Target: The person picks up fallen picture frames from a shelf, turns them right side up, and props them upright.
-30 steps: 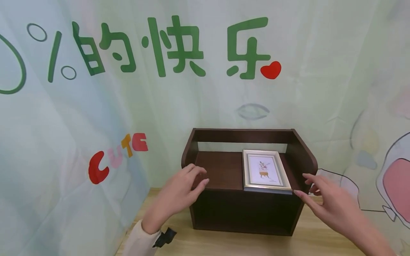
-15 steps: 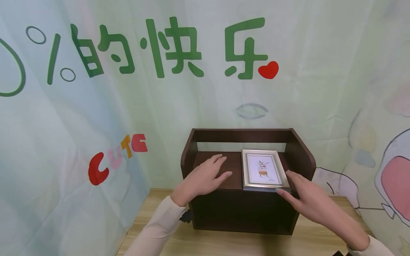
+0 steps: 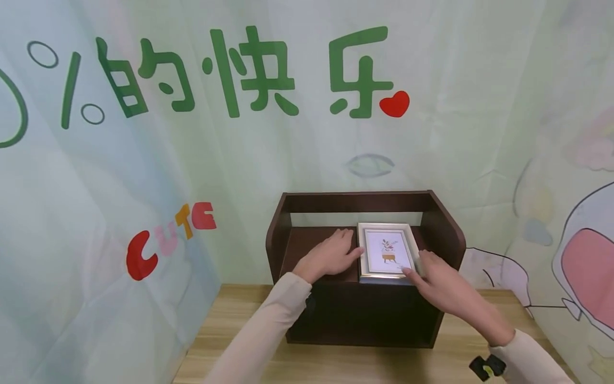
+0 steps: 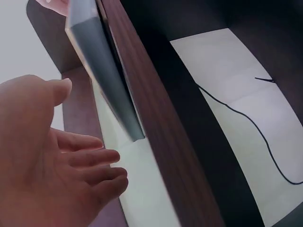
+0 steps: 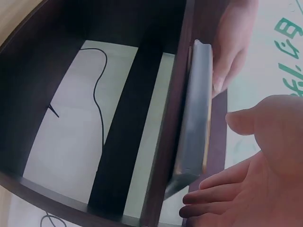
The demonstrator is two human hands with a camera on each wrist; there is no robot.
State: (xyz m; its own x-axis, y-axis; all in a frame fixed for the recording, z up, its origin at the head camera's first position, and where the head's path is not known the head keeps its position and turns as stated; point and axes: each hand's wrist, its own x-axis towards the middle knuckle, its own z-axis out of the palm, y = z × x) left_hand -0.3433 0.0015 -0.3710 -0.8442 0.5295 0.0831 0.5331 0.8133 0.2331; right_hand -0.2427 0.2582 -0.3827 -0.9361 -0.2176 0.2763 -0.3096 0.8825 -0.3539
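A picture frame [image 3: 387,253] with a pale gold border and a small plant print lies face up on the upper board of a dark brown shelf unit [image 3: 360,317]. On its left side is my left hand [image 3: 328,257], fingers extended, thumb tip right at the frame's left edge. My right hand [image 3: 441,282] is at the opposite side, its thumb over the front right corner and its fingers along the right edge. Both wrist views show loosely straight fingers beside the grey side of the frame [image 5: 196,109], with no curl round it.
The unit's raised side panels [image 3: 448,229] and back rail [image 3: 357,202] bound the upper board. It stands on a wood-grain table [image 3: 235,320] before a printed cloth backdrop [image 3: 288,154]. Through the unit's open back, a dark line [image 4: 258,130] shows on the cloth.
My left hand has moved right across the board to the frame's left edge. My right hand has moved left from the side panel to the frame's right edge. The frame stays on the board.
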